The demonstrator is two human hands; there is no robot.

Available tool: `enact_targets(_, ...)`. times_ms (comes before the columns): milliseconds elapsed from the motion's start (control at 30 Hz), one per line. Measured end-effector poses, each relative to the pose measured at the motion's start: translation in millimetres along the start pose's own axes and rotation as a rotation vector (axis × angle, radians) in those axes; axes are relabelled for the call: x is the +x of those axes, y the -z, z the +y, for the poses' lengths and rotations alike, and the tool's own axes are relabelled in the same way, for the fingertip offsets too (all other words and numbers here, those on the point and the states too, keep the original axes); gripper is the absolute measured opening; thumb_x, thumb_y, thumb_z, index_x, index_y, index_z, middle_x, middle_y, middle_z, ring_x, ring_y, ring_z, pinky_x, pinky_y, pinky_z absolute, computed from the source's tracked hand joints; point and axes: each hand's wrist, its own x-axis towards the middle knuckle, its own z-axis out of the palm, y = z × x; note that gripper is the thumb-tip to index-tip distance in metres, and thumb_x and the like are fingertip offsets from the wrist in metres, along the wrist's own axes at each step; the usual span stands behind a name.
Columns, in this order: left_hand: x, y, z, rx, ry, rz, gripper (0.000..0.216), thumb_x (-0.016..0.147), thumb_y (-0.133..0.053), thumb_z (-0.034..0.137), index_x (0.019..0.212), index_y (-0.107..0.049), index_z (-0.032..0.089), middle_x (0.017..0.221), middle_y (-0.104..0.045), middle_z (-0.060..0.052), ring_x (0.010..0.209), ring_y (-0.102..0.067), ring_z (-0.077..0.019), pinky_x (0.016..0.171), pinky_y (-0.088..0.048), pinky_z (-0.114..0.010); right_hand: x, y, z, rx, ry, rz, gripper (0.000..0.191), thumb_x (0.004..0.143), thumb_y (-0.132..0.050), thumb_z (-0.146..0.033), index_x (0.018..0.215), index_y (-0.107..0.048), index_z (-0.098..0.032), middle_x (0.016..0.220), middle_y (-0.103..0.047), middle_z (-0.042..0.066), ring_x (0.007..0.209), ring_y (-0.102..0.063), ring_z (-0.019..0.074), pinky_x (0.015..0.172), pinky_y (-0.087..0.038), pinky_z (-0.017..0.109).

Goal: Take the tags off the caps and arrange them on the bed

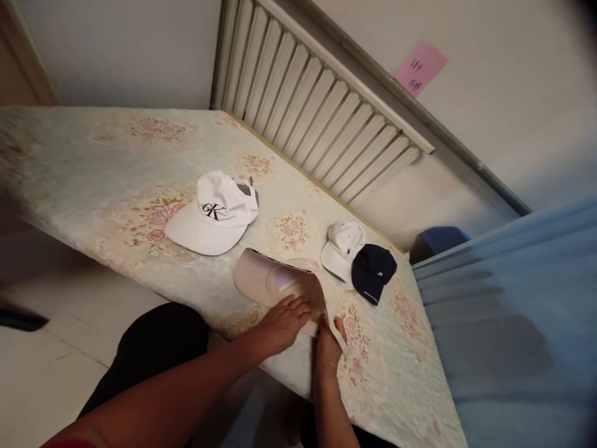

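Observation:
A pale pinkish, visor-like hat with a curved brim and a smooth, slightly glossy inner surface lies near the front edge of the bed-like surface. My left hand rests flat on it, fingers stretched out and together. At its right end, my right hand grips the band between thumb and fingers; part of that grip is hidden. Behind it to the left sits a white cap with black "CK" lettering. Past it to the right are a smaller white cap and a dark navy cap, which touch each other.
A flowered, pale green cover spreads under the hats. White radiator-like slats run along the wall behind, below a pink note. A blue curtain hangs at the right, and a dark blue object stands in the far corner.

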Motion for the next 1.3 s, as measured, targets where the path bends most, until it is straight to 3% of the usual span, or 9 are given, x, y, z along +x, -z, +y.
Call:
enact_targets(133, 0.2, 0.7, -0.1, 0.002, -0.005, 0.009, 0.031, 0.090, -0.045, 0.014, 0.118, -0.057, 0.019, 0.135, -0.053, -0.006, 0.132, -0.038, -0.0220, 0.111, -0.023, -0.040, -1.9, 8.4, -4.6, -0.070, -0.068, -0.033, 0.033, 0.076, -0.054, -0.049, 0.081, -0.061, -0.018, 0.083, -0.066, 0.007, 0.082, -0.059, 0.0229, 0.081, -0.044, 0.034)
enact_targets(233, 0.6, 0.4, -0.4, -0.011, -0.007, 0.011, 0.030, 0.090, -0.046, 0.014, 0.117, -0.058, 0.019, 0.135, -0.053, -0.007, 0.132, -0.038, -0.0216, 0.111, -0.023, -0.040, -5.3, 16.2, -5.2, -0.133, -0.099, -0.080, 0.044, 0.074, -0.056, -0.054, 0.092, -0.066, -0.016, 0.099, -0.067, 0.012, 0.103, -0.057, 0.0281, 0.093, -0.039, 0.037)
enact_targets(333, 0.4, -0.4, -0.5, -0.017, -0.002, 0.015, 0.030, 0.090, -0.045, 0.014, 0.117, -0.058, 0.019, 0.134, -0.054, -0.007, 0.132, -0.038, -0.0213, 0.111, -0.023, -0.040, -8.3, 17.9, -2.4, -0.209, -0.096, -0.116, 0.054, 0.076, -0.051, -0.058, 0.102, -0.066, -0.013, 0.108, -0.066, 0.015, 0.111, -0.054, 0.0292, 0.096, -0.037, 0.038)
enact_targets(733, -0.2, -0.3, -0.3, 0.001, -0.002, 0.026, 0.031, 0.091, -0.045, 0.016, 0.120, -0.057, 0.019, 0.134, -0.054, -0.006, 0.132, -0.039, -0.0212, 0.111, -0.025, -0.038, -11.0, 9.3, 2.2, -0.303, 0.023, -0.051, 0.053, 0.081, -0.044, -0.054, 0.107, -0.063, -0.011, 0.110, -0.064, 0.017, 0.115, -0.052, 0.0295, 0.097, -0.039, 0.041)
enact_targets(933, -0.2, 3.0, 0.4, 0.006, -0.001, 0.026, 0.030, 0.091, -0.044, 0.016, 0.118, -0.058, 0.019, 0.133, -0.055, -0.006, 0.131, -0.040, -0.0217, 0.110, -0.025, -0.037, -12.2, 12.7, -0.8, -0.305, 0.059, -0.082, 0.045, 0.080, -0.046, -0.051, 0.099, -0.065, -0.015, 0.110, -0.065, 0.016, 0.116, -0.052, 0.0296, 0.098, -0.038, 0.042)
enact_targets(1300, -0.2, 3.6, 0.5, -0.006, 0.007, 0.018, 0.031, 0.091, -0.046, 0.015, 0.120, -0.057, 0.018, 0.132, -0.055, -0.007, 0.131, -0.040, -0.0212, 0.110, -0.025, -0.037, -11.8, 11.7, -4.2, -0.320, 0.043, -0.072, 0.046, 0.081, -0.045, -0.051, 0.102, -0.064, -0.015, 0.114, -0.064, 0.015, 0.117, -0.052, 0.0288, 0.101, -0.036, 0.041)
